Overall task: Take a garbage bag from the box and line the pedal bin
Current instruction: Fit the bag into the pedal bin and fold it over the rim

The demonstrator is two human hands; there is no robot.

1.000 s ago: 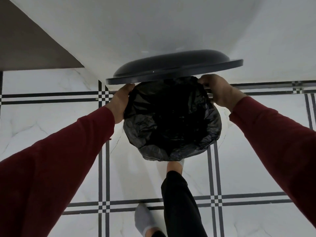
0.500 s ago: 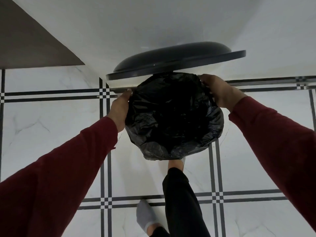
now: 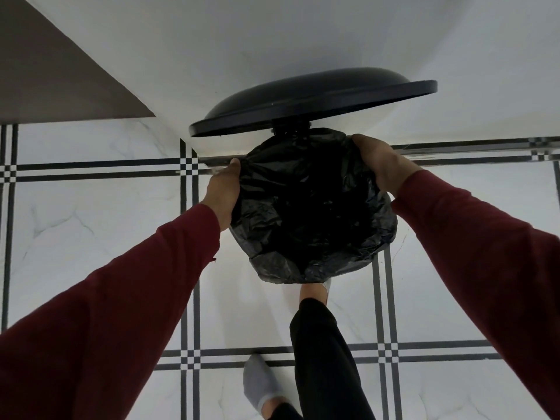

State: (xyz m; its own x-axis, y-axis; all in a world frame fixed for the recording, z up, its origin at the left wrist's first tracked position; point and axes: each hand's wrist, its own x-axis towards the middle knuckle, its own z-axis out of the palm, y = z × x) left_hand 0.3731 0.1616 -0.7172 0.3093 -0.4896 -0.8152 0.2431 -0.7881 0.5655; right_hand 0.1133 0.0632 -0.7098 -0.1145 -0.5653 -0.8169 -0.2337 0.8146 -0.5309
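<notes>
The black garbage bag (image 3: 312,207) is spread over the mouth of the pedal bin (image 3: 354,268), its crinkled plastic covering the rim all round so that almost none of the bin's body shows from above; the middle of the bag sinks dark into the opening. The left hand (image 3: 222,192) grips the bag's edge at the left side of the rim, fingers curled under the plastic and thumb on top. The right hand (image 3: 381,165) grips the edge at the far right of the rim, fingers folded over and into the plastic. Both arms come in from the lower corners in dark red sleeves (image 3: 121,313). Just behind the bag the bin's round black lid (image 3: 312,101) stands raised, tilted up and back toward the white wall (image 3: 272,40), with its hinge showing dark just above the bag's far edge. Below the bin a leg in black trousers (image 3: 321,359) reaches forward, its foot (image 3: 313,292) partly hidden under the bag's near edge. The other foot, in a grey sock (image 3: 260,386), stands flat on the floor (image 3: 91,222), which is white marble tile crossed by black double lines with small chequered squares where they meet
</notes>
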